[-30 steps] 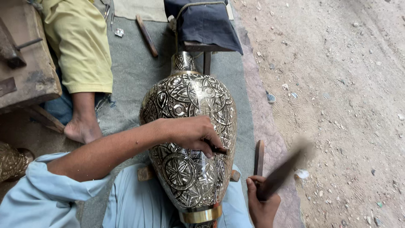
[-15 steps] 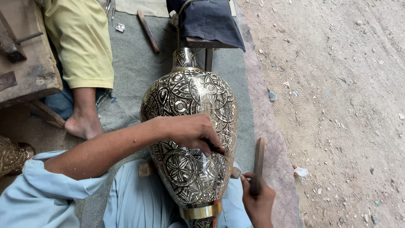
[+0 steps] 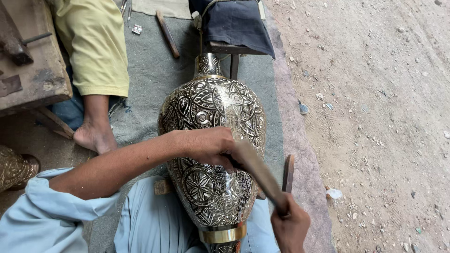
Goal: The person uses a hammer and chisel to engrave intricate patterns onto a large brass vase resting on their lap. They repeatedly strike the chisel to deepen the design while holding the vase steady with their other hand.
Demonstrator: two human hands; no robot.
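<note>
1. Vase [image 3: 212, 140] of engraved brass lies lengthwise across the person's lap, its narrow neck pointing away toward a small stool and its gold-banded foot close to the body.
2. Its visible belly is already covered with cut patterns: rosettes, leaf bands and star medallions run from shoulder to foot, so the engraving looks far along. Whether the hidden underside is worked cannot be told.
3. Left hand [image 3: 206, 146] rests on the middle of the belly, its grip clenched; what it pinches is hidden under the fingers and the blur, so I cannot tell.
4. Right hand [image 3: 290, 225] is closed around the handle of a wooden mallet [image 3: 260, 174], which slants up toward the left hand and shows as a motion streak, its head just beside the left fingers.
5. A dark stool [image 3: 233, 28] with a cloth top stands at the vase's neck, on a grey mat [image 3: 150, 70].
6. Beside the vase a flat wooden stick [image 3: 288, 173] lies on the mat's edge; another stick [image 3: 167, 33] lies farther up.
7. To the left, another person's bare foot [image 3: 93, 136] and yellow trouser leg rest on the mat, next to a worn wooden block [image 3: 28, 61].
8. Bare dusty ground [image 3: 375, 117] with scattered pebbles lies to the right.
</note>
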